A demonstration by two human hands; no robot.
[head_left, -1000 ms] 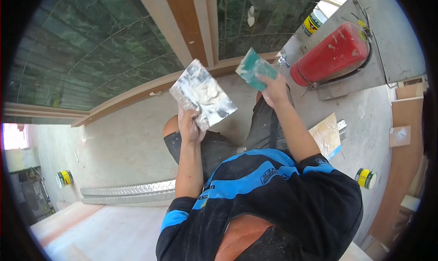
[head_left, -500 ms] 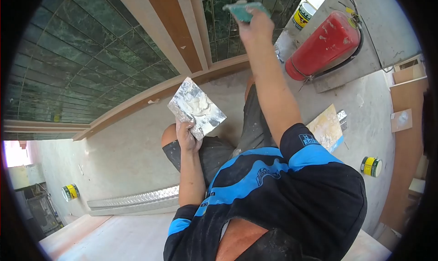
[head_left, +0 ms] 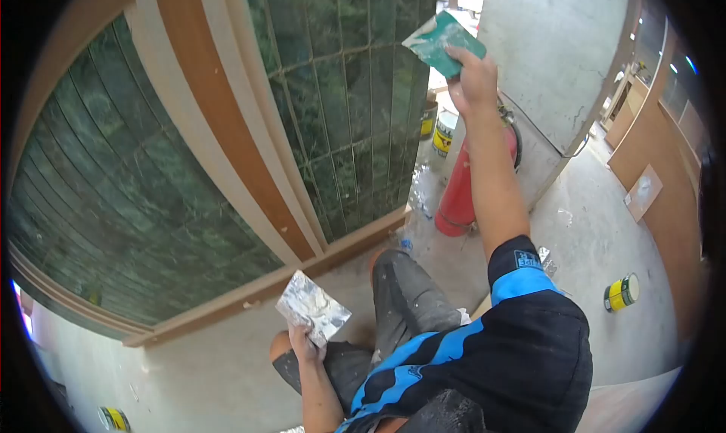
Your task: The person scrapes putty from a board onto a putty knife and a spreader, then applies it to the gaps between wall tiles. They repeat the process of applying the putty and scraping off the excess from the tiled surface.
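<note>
My right hand (head_left: 473, 76) is raised high and grips a green spreader (head_left: 442, 41) smeared with pale filler, its edge against the dark green tiled wall (head_left: 355, 100). My left hand (head_left: 305, 344) is low, near my knee, and holds a metal plate (head_left: 311, 307) carrying a lump of white filler. The wall has wooden trim strips (head_left: 219, 123) running between two tiled panels.
A red fire extinguisher (head_left: 461, 195) leans at the wall's corner, with a yellow-labelled can (head_left: 445, 133) behind it. Another yellow can (head_left: 622, 292) lies on the concrete floor to the right. Wooden boards (head_left: 650, 183) stand at the far right.
My view has tilted upward along the wall. My right arm has stretched higher with the green spreader. My left hand with the plate has dropped lower in view.
</note>
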